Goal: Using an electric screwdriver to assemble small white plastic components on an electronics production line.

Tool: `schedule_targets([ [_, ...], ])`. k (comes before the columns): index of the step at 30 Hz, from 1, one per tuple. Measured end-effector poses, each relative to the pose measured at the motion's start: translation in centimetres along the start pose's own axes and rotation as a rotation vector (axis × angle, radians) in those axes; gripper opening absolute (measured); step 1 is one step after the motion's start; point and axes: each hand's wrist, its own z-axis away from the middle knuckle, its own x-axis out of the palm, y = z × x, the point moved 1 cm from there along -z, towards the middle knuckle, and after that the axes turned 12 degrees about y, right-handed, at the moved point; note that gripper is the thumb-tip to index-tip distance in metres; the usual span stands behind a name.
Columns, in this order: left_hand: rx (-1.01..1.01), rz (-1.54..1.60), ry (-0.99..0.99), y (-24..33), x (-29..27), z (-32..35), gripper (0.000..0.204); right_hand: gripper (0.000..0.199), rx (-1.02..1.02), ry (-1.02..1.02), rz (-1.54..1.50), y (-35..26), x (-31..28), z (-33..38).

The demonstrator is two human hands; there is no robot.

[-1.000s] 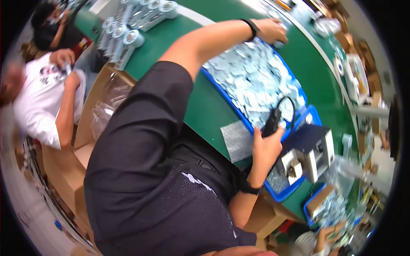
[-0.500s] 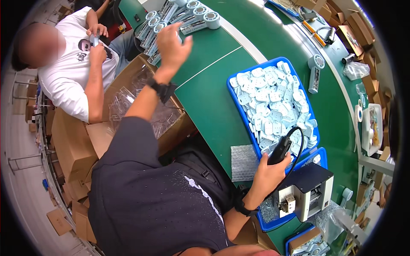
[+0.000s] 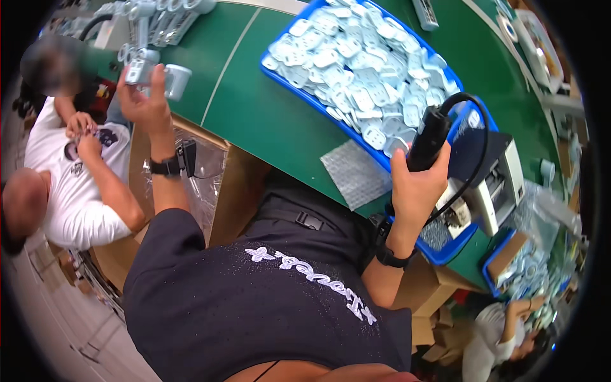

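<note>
My left hand (image 3: pixel 149 108) is raised over the table's left part, its fingers closed around a light-blue handheld fan (image 3: pixel 177 81) with a round head. Motion blurs that grip a little. Behind it stands a group of similar fans (image 3: pixel 170 24). In my right hand (image 3: pixel 417 188) is a black electric screwdriver (image 3: pixel 428 140), upright, its cable looping to the right. The screwdriver is over the near corner of a blue tray (image 3: pixel 294 90) heaped with light-blue flat covers (image 3: pixel 356 70) that have small holes.
A black-and-white screw feeder (image 3: pixel 503 178) stands in a smaller blue tray (image 3: pixel 439 254) beside my right wrist. Bubble wrap (image 3: pixel 356 172) lies at the table edge. An open carton (image 3: pixel 210 184) is below my left arm. People sit at left (image 3: pixel 83 184) and lower right (image 3: pixel 496 331).
My view has swung, so the tray sits higher and further left. My left hand, empty and reaching toward the fans before, now has one. My right hand still grips the screwdriver.
</note>
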Motion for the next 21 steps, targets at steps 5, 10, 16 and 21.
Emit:
schedule_targets([
  [5,-0.283,0.807,-0.385,10.9,5.3,4.9,0.054,0.064,0.123,0.026,-0.562,-1.6,-2.3,1.8],
  [10,-0.415,0.924,-1.043,18.6,6.9,14.2,0.054,0.075,0.019,0.156,-0.716,-1.7,-4.0,3.3],
  [16,-0.202,0.862,-1.142,22.3,7.4,18.8,0.061,0.074,-0.153,0.33,-0.578,-0.5,-4.8,5.5],
  [21,-0.074,0.868,-1.045,22.6,7.5,19.4,0.065,0.07,-0.489,0.19,-0.44,1.3,-6.1,6.4],
])
